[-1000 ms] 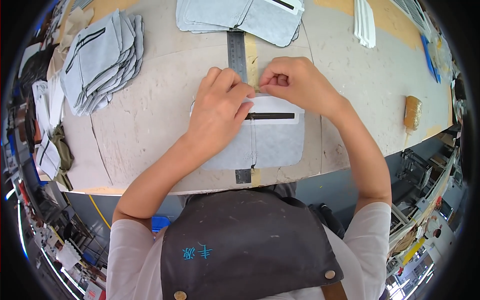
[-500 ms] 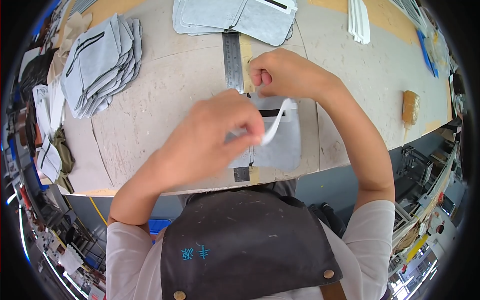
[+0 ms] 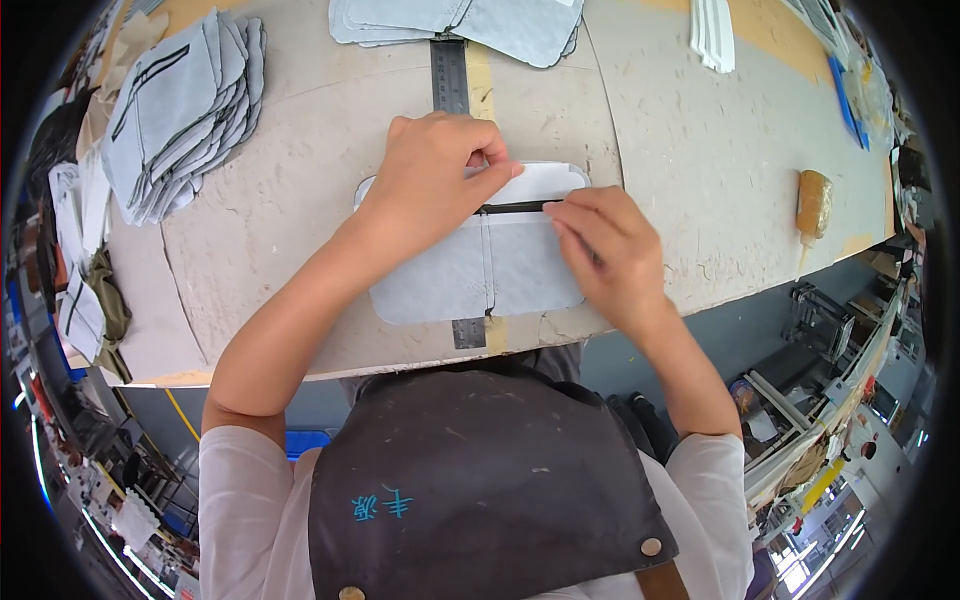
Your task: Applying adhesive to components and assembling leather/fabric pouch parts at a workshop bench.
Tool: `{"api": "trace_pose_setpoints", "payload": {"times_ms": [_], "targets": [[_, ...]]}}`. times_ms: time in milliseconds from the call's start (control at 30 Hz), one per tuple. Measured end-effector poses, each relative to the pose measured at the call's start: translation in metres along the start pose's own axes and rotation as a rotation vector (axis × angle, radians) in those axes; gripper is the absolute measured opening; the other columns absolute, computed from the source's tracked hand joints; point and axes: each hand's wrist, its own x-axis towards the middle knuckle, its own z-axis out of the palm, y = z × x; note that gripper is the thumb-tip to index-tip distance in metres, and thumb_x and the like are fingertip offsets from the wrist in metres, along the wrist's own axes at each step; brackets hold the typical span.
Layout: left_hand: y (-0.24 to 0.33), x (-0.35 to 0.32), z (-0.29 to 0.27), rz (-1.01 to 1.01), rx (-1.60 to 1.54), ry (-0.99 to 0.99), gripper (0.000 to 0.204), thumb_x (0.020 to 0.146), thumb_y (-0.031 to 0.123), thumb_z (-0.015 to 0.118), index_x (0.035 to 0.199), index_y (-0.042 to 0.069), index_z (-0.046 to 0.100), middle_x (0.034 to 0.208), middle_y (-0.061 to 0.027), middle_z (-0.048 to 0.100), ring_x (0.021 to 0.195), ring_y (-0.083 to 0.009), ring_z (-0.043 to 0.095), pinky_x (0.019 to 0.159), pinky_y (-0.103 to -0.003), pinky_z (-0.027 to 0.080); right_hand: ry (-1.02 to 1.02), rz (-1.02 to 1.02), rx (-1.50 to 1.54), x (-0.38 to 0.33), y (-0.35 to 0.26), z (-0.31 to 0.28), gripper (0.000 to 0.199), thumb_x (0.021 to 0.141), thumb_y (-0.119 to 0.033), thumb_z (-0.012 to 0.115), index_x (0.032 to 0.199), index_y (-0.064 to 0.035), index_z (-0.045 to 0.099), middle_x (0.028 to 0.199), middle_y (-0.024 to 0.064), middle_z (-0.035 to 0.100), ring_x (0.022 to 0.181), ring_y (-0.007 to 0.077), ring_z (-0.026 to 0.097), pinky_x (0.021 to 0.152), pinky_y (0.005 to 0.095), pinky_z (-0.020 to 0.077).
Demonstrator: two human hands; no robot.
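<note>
The left hand (image 3: pixel 430 165) has thumb and forefinger pressed together over the panel's (image 3: pixel 535 265) upper part; anything between is hidden. The right hand (image 3: pixel 620 255) touches the black strip's (image 3: pixel 515 208) right end; I cannot tell if it pinches. The panel lies across the ruler (image 3: pixel 450 75); beyond are 2 grey stacks (image 3: pixel 165 110).

Pale grey panel (image 3: pixel 430 280), black strip (image 3: pixel 515 208), amber bottle (image 3: pixel 814 203).
</note>
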Motion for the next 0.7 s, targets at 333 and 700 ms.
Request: {"api": "trace_pose_setpoints", "payload": {"times_ms": [333, 700], "targets": [[-0.008, 0.003, 0.016, 0.125, 0.193, 0.185, 0.022, 0.079, 0.016, 0.077, 0.072, -0.001, 0.064, 0.071, -0.0072, 0.06, 0.067, -0.021, 0.057, 0.062, -0.034, 0.047, 0.024, -0.091, -0.208, -0.014, 0.0, 0.018, 0.033, 0.066, 0.008, 0.068, 0.099, 0.0032, 0.068, 0.098, 0.0083, 0.059, 0.084, 0.0252, 0.056, 0.068, 0.0335, 0.0505], [-0.012, 0.008, 0.022, 0.131, 0.258, 0.233, 0.023, 0.076, 0.016, 0.078, 0.068, -0.001, 0.064, 0.069, -0.0071, 0.059, 0.065, -0.0203, 0.055, 0.061, -0.034, 0.046, 0.018, -0.109, -0.224, -0.014, 0.001, 0.018, 0.033, 0.064, 0.007, 0.068, 0.097, 0.0042, 0.067, 0.109, 0.009, 0.061, 0.087, 0.0245, 0.057, 0.073, 0.0335, 0.0516]]}}
